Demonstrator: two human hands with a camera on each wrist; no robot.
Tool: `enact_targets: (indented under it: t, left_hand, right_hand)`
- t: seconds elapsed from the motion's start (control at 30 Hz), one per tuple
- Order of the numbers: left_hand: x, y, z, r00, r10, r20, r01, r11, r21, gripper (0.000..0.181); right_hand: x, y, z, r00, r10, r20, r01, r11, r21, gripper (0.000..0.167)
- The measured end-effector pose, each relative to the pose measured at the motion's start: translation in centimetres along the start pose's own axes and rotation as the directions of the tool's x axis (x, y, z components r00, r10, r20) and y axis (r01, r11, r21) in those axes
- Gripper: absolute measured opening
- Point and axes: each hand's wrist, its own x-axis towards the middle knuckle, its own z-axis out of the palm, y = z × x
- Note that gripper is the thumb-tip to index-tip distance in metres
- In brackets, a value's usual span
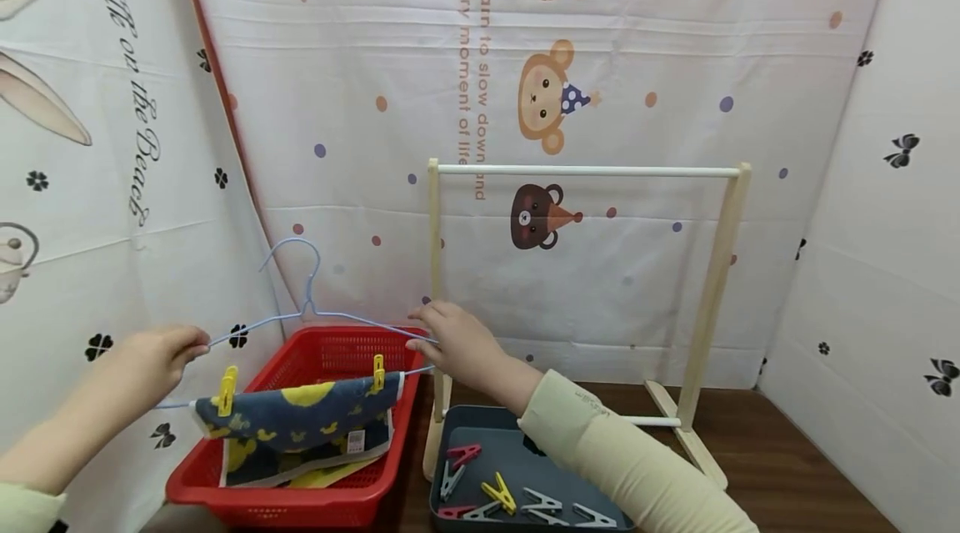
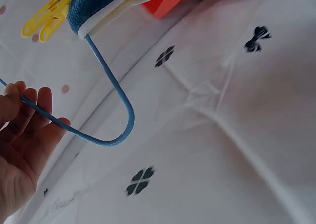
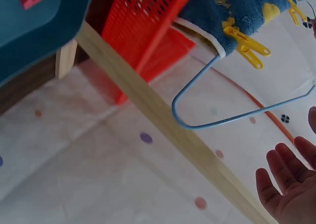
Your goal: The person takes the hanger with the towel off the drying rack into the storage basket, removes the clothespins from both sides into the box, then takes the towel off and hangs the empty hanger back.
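A blue wire hanger [image 1: 360,317] is held up, its hook rising to the left of centre. My left hand [image 1: 153,362] pinches its left shoulder between thumb and fingers, as the left wrist view also shows. Beside the right shoulder is my right hand [image 1: 465,349]; in the right wrist view its fingers [image 3: 281,169] are spread loosely and apart from the wire. A blue-and-yellow patterned towel [image 1: 300,412] hangs folded over the bottom bar. One yellow clothespin [image 1: 227,393] clips it at the left, another yellow clothespin [image 1: 378,373] at the right.
Below the towel stands a red plastic basket [image 1: 273,508] with some yellow cloth inside. A dark tray [image 1: 517,458] holds several clothespins in pink, grey and yellow. Behind it, a wooden rack with a white top rail [image 1: 592,172] stands on the brown table [image 1: 787,466]. Printed cloth walls surround everything.
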Motion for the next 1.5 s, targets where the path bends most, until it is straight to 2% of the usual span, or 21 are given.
enact_targets:
  t: [0.13, 0.2, 0.27, 0.37, 0.4, 0.6, 0.67, 0.83, 0.93, 1.2, 1.5]
  left_hand:
    - [-0.6, -0.2, 0.9, 0.999, 0.009, 0.031, -0.009, 1.000, 0.001, 0.015]
    - [-0.9, -0.4, 1.2, 0.997, -0.004, 0.075, 0.004, 1.000, 0.000, 0.014]
    - [-1.0, -0.5, 1.4, 0.990, -0.029, 0.136, 0.030, 1.000, -0.006, 0.011]
    - [-1.2, -0.8, 1.8, 0.972, -0.073, 0.225, 0.078, 0.997, -0.015, 0.009]
    - [-1.3, -0.9, 2.0, 0.969, -0.079, 0.235, 0.086, 0.996, -0.019, 0.009]
    - [-2.1, -1.6, 2.9, 0.960, -0.119, 0.254, 0.134, 0.990, -0.042, 0.006]
    - [-2.2, -1.6, 3.2, 0.955, -0.134, 0.264, 0.155, 0.986, -0.058, 0.007]
    - [-2.2, -0.9, 3.9, 0.947, -0.158, 0.280, 0.189, 0.978, -0.088, 0.009]
    - [-2.2, -0.8, 4.1, 0.947, -0.159, 0.280, 0.193, 0.976, -0.097, 0.007]
    - [-1.6, -1.4, 4.3, 0.928, -0.176, 0.329, 0.223, 0.969, -0.110, 0.014]
    - [-1.3, -1.5, 4.1, 0.928, -0.201, 0.315, 0.230, 0.972, -0.057, 0.030]
  right_hand:
    - [0.1, -0.4, 1.4, 0.998, 0.033, 0.047, -0.034, 0.999, 0.002, 0.042]
    - [0.1, -0.5, 2.0, 0.996, 0.052, 0.074, -0.053, 0.999, 0.006, 0.043]
    - [0.1, -0.4, 2.7, 0.993, 0.069, 0.094, -0.070, 0.997, 0.008, 0.043]
    - [0.1, -0.4, 3.7, 0.989, 0.094, 0.116, -0.095, 0.996, 0.002, 0.044]
    - [0.2, -0.4, 4.1, 0.988, 0.100, 0.122, -0.101, 0.995, 0.001, 0.045]
    - [0.8, -0.6, 6.6, 0.979, 0.139, 0.152, -0.142, 0.990, 0.007, 0.045]
    - [0.9, -0.6, 7.3, 0.978, 0.156, 0.136, -0.158, 0.987, 0.005, 0.043]
    - [1.1, -0.1, 8.3, 0.987, 0.157, -0.025, -0.157, 0.988, 0.001, 0.032]
    - [1.5, 0.2, 8.7, 0.986, 0.145, -0.082, -0.146, 0.989, -0.010, 0.028]
    - [2.5, 0.9, 10.0, 0.983, 0.182, -0.012, -0.182, 0.983, -0.005, 0.024]
    - [3.6, 0.7, 11.3, 0.984, 0.177, -0.026, -0.179, 0.978, -0.111, 0.036]
